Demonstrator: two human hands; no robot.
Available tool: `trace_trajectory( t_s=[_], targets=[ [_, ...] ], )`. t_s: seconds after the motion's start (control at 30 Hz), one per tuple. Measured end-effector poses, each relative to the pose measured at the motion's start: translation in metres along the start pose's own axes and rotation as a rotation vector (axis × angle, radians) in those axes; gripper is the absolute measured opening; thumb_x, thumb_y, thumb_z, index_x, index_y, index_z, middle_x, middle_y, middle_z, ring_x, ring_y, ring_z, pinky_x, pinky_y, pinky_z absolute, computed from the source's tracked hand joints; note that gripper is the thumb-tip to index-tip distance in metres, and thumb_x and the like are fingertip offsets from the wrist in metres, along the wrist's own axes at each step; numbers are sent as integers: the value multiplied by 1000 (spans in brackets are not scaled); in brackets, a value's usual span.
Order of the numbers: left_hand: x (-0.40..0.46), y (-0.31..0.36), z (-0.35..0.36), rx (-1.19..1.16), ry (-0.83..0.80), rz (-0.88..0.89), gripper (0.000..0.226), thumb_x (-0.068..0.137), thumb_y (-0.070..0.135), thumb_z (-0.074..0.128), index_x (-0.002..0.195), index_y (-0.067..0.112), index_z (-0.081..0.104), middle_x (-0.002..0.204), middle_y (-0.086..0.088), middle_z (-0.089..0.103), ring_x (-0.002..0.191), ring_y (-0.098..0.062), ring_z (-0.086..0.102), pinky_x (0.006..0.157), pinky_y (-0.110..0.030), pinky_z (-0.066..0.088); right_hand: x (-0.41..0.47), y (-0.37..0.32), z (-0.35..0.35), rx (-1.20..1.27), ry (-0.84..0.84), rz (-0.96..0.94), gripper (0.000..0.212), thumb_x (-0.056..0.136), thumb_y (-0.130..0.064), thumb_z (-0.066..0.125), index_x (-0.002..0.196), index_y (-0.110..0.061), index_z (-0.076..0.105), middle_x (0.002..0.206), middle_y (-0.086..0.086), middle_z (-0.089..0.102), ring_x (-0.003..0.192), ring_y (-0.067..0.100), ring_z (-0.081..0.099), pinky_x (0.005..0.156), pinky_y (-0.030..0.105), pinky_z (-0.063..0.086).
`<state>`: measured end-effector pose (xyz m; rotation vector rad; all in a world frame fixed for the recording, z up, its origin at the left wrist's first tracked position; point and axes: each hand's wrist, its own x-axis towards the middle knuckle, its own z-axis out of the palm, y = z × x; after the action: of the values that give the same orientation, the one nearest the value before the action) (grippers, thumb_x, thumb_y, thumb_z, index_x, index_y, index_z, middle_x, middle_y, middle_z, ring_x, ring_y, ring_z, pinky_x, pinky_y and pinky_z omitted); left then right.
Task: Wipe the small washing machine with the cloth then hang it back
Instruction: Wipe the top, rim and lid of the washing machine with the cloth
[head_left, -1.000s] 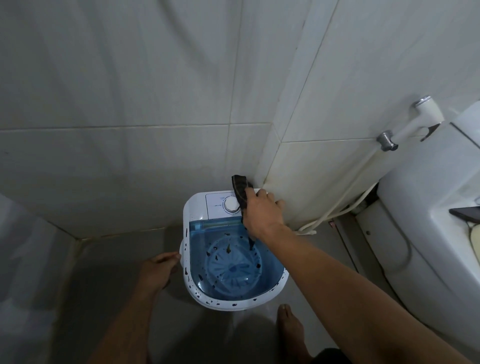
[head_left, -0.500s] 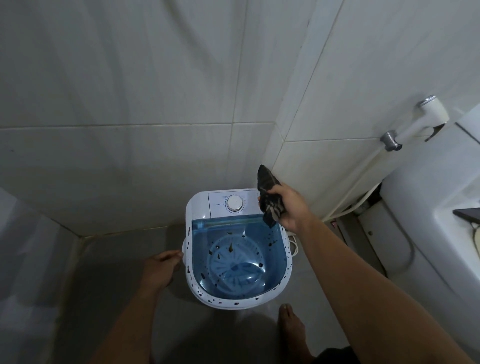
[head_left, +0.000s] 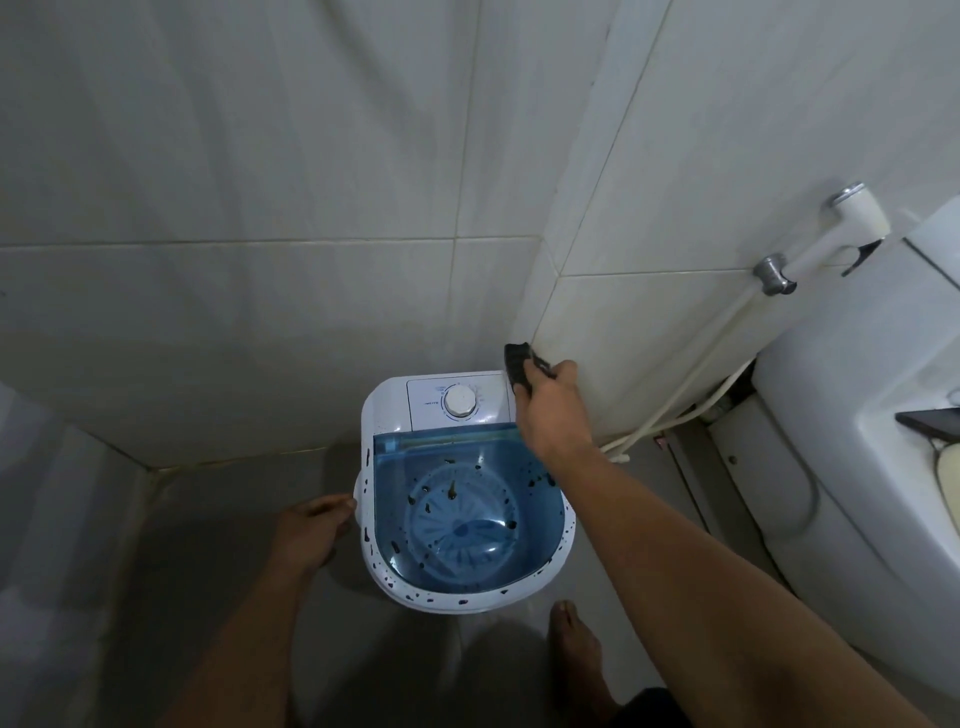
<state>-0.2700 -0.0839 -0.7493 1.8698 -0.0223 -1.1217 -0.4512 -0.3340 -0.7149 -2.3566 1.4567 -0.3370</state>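
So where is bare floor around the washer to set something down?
Bare grey floor lies left of the small white-and-blue washing machine, beyond the left hand. The right side is crowded: white hose, toilet base. A bare foot stands in front.

The right hand (head_left: 553, 410) grips a dark cloth (head_left: 519, 366) at the back right corner of the small washing machine (head_left: 462, 499), beside its dial (head_left: 460, 400). The left hand (head_left: 311, 530) touches the speckled left rim.

Small print beside washing machine (head_left: 395, 519) dial (head_left: 460, 400): too blurred to read.
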Motion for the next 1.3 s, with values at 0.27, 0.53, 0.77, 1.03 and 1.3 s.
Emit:
trace_trajectory(
  t_s=[0.27,0.53,0.77,1.03,1.3],
  targets=[
    [-4,1,0,8,10,5,22,91,16,68,112,8,71,106,-14,73,94,-21,65,70,-27,45,-47,5,-3,-36,-88,-87,43,102,-28,53,144,-21,51,126,13,39,100,36,58,95,49,54],
    [-6,1,1,8,0,-6,23,92,15,66,114,8,70,107,-14,74,91,-23,68,73,-31,49,1,0,-32,52,-80,-53,45,102,-29,56,145,-18,53,128,10,39,96,30,61,102,36,50],
    [-6,2,5,-48,7,-45,15,95,11,62,108,10,68,95,-14,73,82,-26,68,81,-40,55,12,5,-30,-104,-220,-20,43,103,-29,52,146,-23,52,127,15,40,97,36,63,102,42,50],
    [-3,1,6,-38,-5,-37,21,95,14,63,115,10,68,105,-16,74,94,-30,69,97,-45,52,-2,47,-35,98,-216,99,44,102,-34,55,145,-24,55,120,11,43,95,30,63,102,40,50],
    [2,-2,5,7,-5,-43,19,96,16,61,113,11,68,102,-13,74,98,-30,70,90,-44,53,-64,68,-31,122,-238,49,44,100,-28,59,144,-25,54,118,8,49,97,19,54,102,26,40]
  ],
)
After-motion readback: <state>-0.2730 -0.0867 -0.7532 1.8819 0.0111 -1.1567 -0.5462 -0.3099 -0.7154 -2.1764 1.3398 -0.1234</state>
